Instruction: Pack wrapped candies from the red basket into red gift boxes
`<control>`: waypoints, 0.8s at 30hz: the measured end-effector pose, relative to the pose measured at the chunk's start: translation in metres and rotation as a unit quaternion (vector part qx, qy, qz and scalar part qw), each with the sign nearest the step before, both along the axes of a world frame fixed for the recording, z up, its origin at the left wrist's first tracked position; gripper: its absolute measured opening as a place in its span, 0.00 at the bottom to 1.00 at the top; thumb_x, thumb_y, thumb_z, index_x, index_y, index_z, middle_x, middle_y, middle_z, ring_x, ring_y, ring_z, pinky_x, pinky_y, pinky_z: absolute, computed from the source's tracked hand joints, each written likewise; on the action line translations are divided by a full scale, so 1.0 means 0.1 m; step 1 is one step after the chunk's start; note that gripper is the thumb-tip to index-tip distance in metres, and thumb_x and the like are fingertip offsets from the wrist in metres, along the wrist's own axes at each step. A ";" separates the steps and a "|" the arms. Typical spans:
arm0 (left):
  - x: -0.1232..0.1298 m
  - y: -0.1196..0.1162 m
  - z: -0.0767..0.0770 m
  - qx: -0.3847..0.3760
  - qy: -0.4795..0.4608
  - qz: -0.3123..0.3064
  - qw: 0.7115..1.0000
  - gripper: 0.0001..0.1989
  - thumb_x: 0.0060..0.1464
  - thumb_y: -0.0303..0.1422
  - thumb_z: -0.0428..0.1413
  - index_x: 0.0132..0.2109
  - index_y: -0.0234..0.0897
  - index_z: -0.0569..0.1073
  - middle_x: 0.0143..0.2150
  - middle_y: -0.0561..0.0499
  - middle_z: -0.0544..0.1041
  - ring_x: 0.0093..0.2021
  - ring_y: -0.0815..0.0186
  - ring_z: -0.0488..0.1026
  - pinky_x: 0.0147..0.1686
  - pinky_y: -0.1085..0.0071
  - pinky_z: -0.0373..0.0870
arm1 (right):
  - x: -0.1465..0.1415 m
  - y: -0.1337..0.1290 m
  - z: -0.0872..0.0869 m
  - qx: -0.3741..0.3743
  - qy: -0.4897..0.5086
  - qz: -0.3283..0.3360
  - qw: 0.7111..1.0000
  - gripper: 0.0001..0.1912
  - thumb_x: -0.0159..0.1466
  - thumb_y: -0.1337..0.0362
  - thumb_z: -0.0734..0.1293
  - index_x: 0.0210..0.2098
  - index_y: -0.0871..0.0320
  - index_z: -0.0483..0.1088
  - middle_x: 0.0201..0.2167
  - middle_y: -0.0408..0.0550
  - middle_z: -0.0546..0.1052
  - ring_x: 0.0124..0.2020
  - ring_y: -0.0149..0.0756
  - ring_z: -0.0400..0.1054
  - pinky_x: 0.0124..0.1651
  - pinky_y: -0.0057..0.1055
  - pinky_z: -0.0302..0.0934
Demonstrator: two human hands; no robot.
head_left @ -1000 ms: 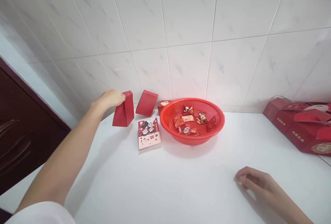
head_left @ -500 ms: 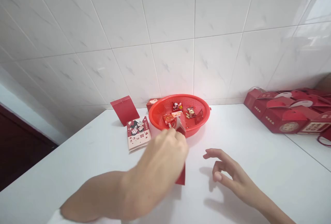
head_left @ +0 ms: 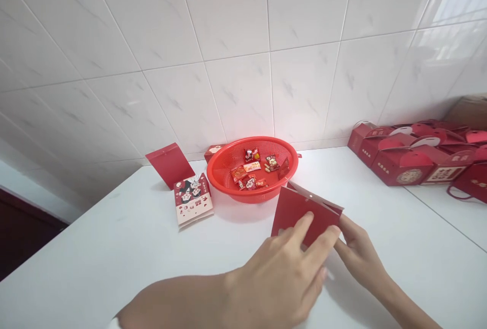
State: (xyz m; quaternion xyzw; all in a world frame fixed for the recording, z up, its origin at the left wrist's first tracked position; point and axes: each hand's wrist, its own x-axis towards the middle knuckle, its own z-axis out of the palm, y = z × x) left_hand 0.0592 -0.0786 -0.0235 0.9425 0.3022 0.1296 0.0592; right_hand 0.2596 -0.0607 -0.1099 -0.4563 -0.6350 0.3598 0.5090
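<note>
Red bag [head_left: 291, 212], earlier in left hand [head_left: 283, 270] alone, now at right hand [head_left: 361, 253] too

Room between basket [head_left: 253, 198] and boxes [head_left: 401, 171]

Red bag [head_left: 293, 211] moved right, both hands [head_left: 279, 270] touching

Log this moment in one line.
left hand: on red bag | right hand: at bag's right edge | red basket: holds wrapped sweets
</note>
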 end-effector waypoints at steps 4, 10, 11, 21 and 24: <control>-0.03 0.12 0.08 0.066 -0.068 -0.016 0.995 0.17 0.66 0.32 0.47 0.58 0.35 0.70 0.62 0.37 0.70 0.54 0.55 0.74 0.52 0.58 0.74 | -0.01 0.05 -0.01 -0.016 -0.014 0.017 1.000 0.16 0.68 0.52 0.63 0.49 0.52 0.75 0.49 0.50 0.79 0.49 0.47 0.73 0.51 0.39 0.70; -0.15 0.35 0.12 0.105 -0.053 0.022 0.993 0.14 0.65 0.32 0.49 0.53 0.35 0.74 0.65 0.36 0.65 0.66 0.50 0.62 0.62 0.50 0.65 | -0.03 0.12 -0.01 -0.067 0.006 0.073 0.995 0.20 0.68 0.50 0.63 0.52 0.52 0.75 0.51 0.52 0.79 0.49 0.48 0.73 0.54 0.45 0.68; -0.18 0.38 0.12 0.094 -0.050 0.026 0.994 0.14 0.66 0.33 0.49 0.54 0.36 0.74 0.62 0.37 0.69 0.63 0.51 0.65 0.60 0.50 0.66 | -0.04 0.13 -0.01 -0.079 0.018 0.083 0.993 0.21 0.68 0.49 0.63 0.53 0.52 0.74 0.52 0.52 0.78 0.50 0.49 0.73 0.55 0.46 0.68; -0.40 0.63 0.15 -0.242 -0.171 0.033 0.955 0.16 0.67 0.38 0.50 0.58 0.40 0.72 0.58 0.48 0.77 0.58 0.61 0.73 0.57 0.64 0.70 | -0.29 0.06 -0.10 -0.194 0.114 0.180 0.958 0.24 0.66 0.44 0.64 0.46 0.56 0.76 0.42 0.53 0.80 0.42 0.46 0.73 0.44 0.39 0.68; -0.49 0.69 0.22 -0.306 -0.170 0.021 0.936 0.21 0.66 0.43 0.51 0.62 0.43 0.69 0.61 0.47 0.74 0.62 0.58 0.70 0.58 0.61 0.69 | -0.32 0.04 -0.09 -0.221 0.163 0.199 0.941 0.21 0.67 0.47 0.64 0.48 0.56 0.75 0.44 0.53 0.79 0.40 0.43 0.72 0.42 0.38 0.67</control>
